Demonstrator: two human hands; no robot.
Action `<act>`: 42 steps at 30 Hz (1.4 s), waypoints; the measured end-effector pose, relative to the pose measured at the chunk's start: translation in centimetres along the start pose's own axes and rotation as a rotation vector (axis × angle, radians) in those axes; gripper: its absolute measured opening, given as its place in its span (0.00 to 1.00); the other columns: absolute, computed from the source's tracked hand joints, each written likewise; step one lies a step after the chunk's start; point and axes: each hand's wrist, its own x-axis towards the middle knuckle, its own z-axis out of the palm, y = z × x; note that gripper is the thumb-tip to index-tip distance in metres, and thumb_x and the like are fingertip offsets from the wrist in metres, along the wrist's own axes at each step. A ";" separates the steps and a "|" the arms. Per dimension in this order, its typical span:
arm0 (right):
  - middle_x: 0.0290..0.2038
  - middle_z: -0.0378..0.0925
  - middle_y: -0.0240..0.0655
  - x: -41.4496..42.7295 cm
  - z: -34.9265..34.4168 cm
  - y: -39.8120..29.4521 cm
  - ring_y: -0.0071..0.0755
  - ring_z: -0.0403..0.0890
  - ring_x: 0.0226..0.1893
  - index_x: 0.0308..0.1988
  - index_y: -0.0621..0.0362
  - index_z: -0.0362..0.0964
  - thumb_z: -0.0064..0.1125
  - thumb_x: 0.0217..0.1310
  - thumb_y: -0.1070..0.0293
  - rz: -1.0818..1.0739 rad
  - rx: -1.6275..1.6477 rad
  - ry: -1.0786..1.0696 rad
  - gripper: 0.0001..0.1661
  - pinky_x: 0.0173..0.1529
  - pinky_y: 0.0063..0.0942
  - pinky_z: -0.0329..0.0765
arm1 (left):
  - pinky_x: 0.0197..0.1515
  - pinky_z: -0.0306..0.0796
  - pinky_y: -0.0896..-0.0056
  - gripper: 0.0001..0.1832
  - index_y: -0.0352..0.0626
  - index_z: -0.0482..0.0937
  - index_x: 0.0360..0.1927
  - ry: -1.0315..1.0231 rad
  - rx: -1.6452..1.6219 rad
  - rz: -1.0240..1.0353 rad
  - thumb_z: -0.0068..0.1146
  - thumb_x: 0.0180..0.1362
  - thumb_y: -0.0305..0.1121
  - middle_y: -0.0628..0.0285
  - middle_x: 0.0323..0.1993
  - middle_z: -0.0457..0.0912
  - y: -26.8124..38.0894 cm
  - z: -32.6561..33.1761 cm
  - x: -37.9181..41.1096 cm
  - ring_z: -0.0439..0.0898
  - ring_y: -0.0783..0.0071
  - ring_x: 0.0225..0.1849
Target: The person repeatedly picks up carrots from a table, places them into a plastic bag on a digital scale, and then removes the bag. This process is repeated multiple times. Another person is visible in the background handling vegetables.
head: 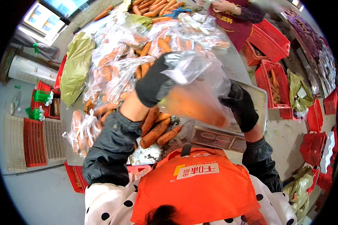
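Between my gloved hands hangs a clear plastic bag of carrots (pixel 194 104), blurred. My left hand (pixel 160 76), in a black glove, grips the gathered upper part of the bag. My right hand (pixel 238 105), also black-gloved, holds the bag's other side. Beneath the bag, a weighing scale (pixel 218 137) with a metal tray (pixel 257 98) stands at the table's edge. Loose, soil-specked carrots (pixel 155 135) lie just below my left wrist. Plastic-bagged carrots (pixel 109 70) are heaped on the table beyond, and a tied bag of carrots (pixel 83 129) rests at the left edge.
A yellow-green sack (pixel 77 67) lies along the table's left side. Across the table stands another person in a dark red apron (pixel 233 25). Red plastic crates (pixel 270 84) are on the floor to the right, and more crates (pixel 42 92) stand at the left.
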 end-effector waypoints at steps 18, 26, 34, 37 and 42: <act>0.47 0.77 0.36 -8.4 -14.1 6.7 0.28 0.77 0.46 0.54 0.64 0.68 0.50 0.64 0.66 -0.096 -0.261 0.400 0.21 0.52 0.27 0.72 | 0.52 0.70 0.74 0.25 0.38 0.69 0.57 -0.011 0.025 -0.269 0.58 0.54 0.25 0.66 0.49 0.76 -12.4 8.2 2.4 0.74 0.77 0.49; 0.58 0.69 0.42 -13.3 -20.1 6.1 0.36 0.71 0.58 0.62 0.61 0.58 0.39 0.71 0.61 -0.176 0.258 0.563 0.25 0.59 0.35 0.70 | 0.64 0.60 0.64 0.36 0.42 0.56 0.68 0.011 0.125 -0.162 0.55 0.60 0.45 0.54 0.63 0.65 -3.3 2.6 -0.8 0.65 0.64 0.64; 0.61 0.65 0.47 -16.1 -20.7 6.6 0.43 0.68 0.61 0.61 0.64 0.58 0.38 0.72 0.60 -0.130 0.153 0.589 0.26 0.62 0.39 0.68 | 0.59 0.65 0.62 0.26 0.42 0.62 0.64 0.213 -0.181 -0.218 0.47 0.66 0.42 0.57 0.58 0.71 -2.1 -1.7 -6.9 0.71 0.67 0.59; 0.60 0.65 0.48 -16.2 -21.2 6.9 0.43 0.68 0.61 0.61 0.64 0.58 0.38 0.72 0.60 -0.118 0.178 0.579 0.25 0.62 0.39 0.69 | 0.59 0.65 0.61 0.26 0.39 0.62 0.64 0.257 -0.208 -0.221 0.46 0.66 0.42 0.56 0.59 0.71 -1.8 -1.7 -8.1 0.71 0.64 0.59; 0.60 0.65 0.47 -15.7 -21.6 7.4 0.43 0.68 0.61 0.61 0.63 0.58 0.38 0.72 0.60 -0.127 0.220 0.558 0.25 0.61 0.40 0.69 | 0.63 0.61 0.58 0.34 0.38 0.57 0.66 0.267 -0.135 -0.270 0.46 0.64 0.49 0.52 0.62 0.67 -1.2 -1.8 -9.1 0.67 0.61 0.62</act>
